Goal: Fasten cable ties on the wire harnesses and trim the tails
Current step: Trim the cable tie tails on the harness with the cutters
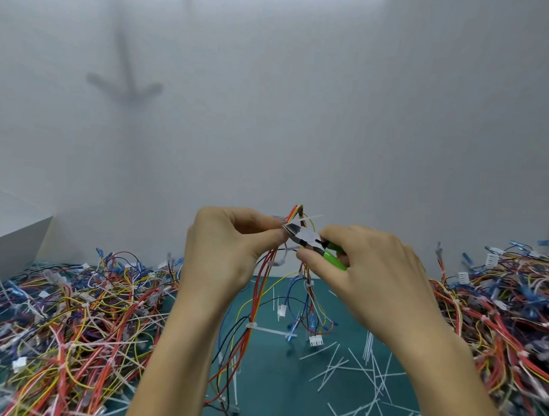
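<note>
I saw the left hand [225, 246] pinching the wire harness [257, 290] near its top, fingers curled round the bundle and holding it above the green mat [282, 386]. The right hand [371, 267] gripped the green-handled flush cutters [304, 236]. Their blades lay at the white cable tie tail [312, 217], just beside the left fingertips. The harness hung as red, orange, yellow, black and blue wires ending in white connectors. A lower tie [251, 325] carried an untrimmed tail.

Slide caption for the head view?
Left hand holds wire harness; right hand holds green-handled cutters at its cable tie tail.
</note>
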A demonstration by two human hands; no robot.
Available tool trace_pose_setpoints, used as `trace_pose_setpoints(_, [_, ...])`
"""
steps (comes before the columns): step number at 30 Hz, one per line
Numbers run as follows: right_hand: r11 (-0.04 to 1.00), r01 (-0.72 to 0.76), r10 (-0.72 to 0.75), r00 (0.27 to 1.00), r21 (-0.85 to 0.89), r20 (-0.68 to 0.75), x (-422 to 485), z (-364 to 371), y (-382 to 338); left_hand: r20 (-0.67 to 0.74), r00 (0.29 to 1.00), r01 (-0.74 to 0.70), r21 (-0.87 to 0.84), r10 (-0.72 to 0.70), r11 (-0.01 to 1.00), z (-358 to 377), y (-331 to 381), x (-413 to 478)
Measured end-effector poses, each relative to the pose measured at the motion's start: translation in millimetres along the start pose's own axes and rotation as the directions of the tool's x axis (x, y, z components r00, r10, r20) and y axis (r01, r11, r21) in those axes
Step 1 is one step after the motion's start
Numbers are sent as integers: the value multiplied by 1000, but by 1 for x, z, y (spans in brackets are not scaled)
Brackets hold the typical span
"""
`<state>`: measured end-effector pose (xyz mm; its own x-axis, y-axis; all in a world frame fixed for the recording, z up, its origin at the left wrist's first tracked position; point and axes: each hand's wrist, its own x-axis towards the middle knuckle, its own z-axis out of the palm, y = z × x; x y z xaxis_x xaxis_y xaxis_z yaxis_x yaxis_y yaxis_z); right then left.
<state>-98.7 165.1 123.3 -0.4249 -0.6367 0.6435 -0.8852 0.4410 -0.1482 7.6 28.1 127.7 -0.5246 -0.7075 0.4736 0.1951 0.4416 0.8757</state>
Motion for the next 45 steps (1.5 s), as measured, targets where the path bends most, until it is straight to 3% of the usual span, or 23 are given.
trace_pose_setpoints(34, [998,-50,47,996,30,76,-1,-8,-2,-5,1000,1,37,-1,999,2,-1,0])
trace_pose_setpoints(39, [964,-137,107,985,226,138,-1,-6,-5,-10,1000,15,8,-15,1000,1,1,1])
trace_pose_setpoints(42, [884,-235,169,967,404,193,0,-4,-7,-29,999,42,-91,-45,995,0,1,0])
trace_pose_setpoints(45, [842,-276,209,959,463,191,1,-3,-7,-33,995,87,-197,-95,977,-1,2,0])
